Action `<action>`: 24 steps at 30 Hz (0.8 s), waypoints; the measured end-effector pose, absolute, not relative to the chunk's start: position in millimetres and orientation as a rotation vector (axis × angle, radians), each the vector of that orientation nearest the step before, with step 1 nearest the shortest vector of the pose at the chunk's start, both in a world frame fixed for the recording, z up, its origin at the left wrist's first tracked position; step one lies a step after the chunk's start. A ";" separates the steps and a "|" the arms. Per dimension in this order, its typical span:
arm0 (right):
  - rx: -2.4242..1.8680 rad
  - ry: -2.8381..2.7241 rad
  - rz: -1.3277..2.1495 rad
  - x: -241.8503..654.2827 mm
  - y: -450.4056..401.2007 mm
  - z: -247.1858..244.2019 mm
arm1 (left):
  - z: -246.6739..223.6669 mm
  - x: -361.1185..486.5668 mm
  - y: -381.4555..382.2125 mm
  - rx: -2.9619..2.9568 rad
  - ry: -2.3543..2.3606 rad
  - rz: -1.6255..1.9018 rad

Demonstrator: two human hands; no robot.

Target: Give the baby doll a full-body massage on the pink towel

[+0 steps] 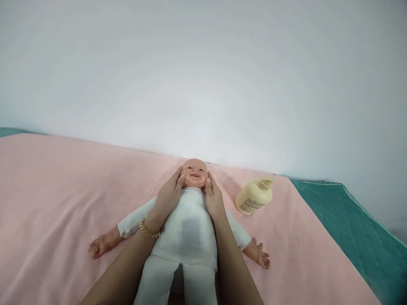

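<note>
A baby doll [193,220] with a soft white cloth body lies on its back, its head pointing away from me and its arms spread out to both sides. My left hand [171,190] cups one side of the doll's head, thumb along the cheek and fingers curved round the side. On the opposite cheek, my right hand [214,197] is placed the same way. Both forearms run along the doll's trunk, over its upper arms. A dark rectangular patch shows through the cloth on its belly. The fingertips beside the head are partly hidden.
To the right of the doll, a pale yellow pump bottle [254,197] stands tilted in view, with printed text on its side. Pink cloth [79,190] covers the surface, with green quilted fabric [349,224] at the right. Behind rises a plain pale wall [203,76].
</note>
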State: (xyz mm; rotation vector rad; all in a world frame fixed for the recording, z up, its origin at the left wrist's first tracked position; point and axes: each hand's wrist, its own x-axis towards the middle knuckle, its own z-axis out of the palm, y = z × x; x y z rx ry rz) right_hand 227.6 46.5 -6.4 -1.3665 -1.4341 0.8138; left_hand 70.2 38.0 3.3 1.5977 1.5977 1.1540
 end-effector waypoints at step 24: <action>-1.362 -1.494 0.851 229.5 43.0 -0.5 | 1.1 68.8 39.1 1.644 1.607 1.105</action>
